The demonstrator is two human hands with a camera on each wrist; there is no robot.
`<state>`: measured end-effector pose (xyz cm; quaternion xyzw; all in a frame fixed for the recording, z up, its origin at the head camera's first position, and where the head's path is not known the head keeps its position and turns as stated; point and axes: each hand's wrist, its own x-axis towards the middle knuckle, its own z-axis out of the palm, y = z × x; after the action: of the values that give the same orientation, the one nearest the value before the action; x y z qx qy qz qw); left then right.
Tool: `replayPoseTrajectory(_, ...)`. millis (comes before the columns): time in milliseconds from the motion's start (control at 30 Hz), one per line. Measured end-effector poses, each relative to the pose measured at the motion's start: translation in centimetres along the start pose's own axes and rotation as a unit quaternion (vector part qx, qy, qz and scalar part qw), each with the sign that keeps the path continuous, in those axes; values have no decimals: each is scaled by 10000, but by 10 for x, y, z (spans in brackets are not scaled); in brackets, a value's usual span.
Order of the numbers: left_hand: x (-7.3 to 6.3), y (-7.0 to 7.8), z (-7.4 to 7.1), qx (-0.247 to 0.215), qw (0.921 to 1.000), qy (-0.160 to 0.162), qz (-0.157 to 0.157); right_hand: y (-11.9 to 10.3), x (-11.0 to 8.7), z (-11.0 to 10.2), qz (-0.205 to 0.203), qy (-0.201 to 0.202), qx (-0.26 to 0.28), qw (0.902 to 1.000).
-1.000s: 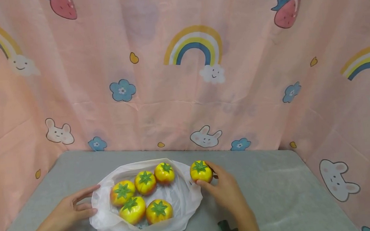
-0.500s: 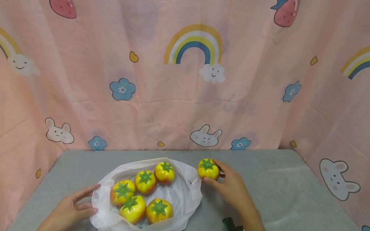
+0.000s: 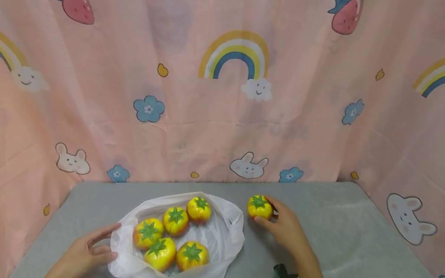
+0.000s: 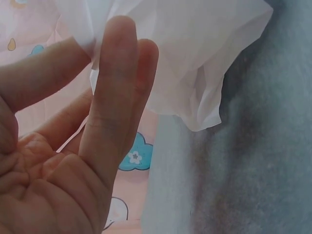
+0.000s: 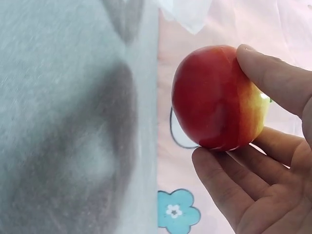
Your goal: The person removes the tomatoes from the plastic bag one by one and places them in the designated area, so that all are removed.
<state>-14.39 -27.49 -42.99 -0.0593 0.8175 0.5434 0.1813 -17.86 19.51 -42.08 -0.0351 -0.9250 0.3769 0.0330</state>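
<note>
My right hand (image 3: 286,223) grips a glossy tomato (image 3: 259,207), yellow on top with a green star-shaped leaf, just right of the white plastic bag (image 3: 235,225). Seen from the right wrist, the tomato (image 5: 209,100) shows its red underside, held between thumb and fingertips above the table. Several similar tomatoes (image 3: 175,220) lie inside the wide-mouthed bag. At the bag's left side, my left hand (image 3: 84,256) touches the plastic with its fingertips, thumb and forefinger spread apart. In the left wrist view, the relaxed fingers (image 4: 114,73) stand against the bag (image 4: 190,53).
A grey cloth-covered table (image 3: 343,234) lies under everything. Behind it and along both sides hangs a pink curtain (image 3: 192,150) printed with rainbows, rabbits and flowers. Dark wrist-worn pieces (image 3: 284,277) show by each forearm at the lower edge.
My right hand has carried the tomato to the right, from beside the bag's rim to a short way off it. The left hand and bag stay in place.
</note>
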Motion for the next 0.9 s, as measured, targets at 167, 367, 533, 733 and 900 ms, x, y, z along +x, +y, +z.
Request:
replayPoseTrajectory(167, -1, -3, 1, -19, 10000, 46, -75, 7, 1, 2, 117, -27, -106, 9999)
replayPoseTrajectory(367, 0, -2, 2, -51, 9999, 71, -87, 12, 2, 5, 104, -23, -133, 9999)
replayPoseTrajectory(533, 1, -1, 2, -37, 10000, 66, -45, 15, 4, 8, 282, -79, -184, 9994)
replayPoseTrajectory(733, 1, 0, 3, -19, 9999, 102, -101, 18, 6, 12, 478, -138, -223, 9985)
replayPoseTrajectory(900, 0, 0, 3, 9, 9999, 112, -59, 18, 7, 14, 570, -183, -170, 9981)
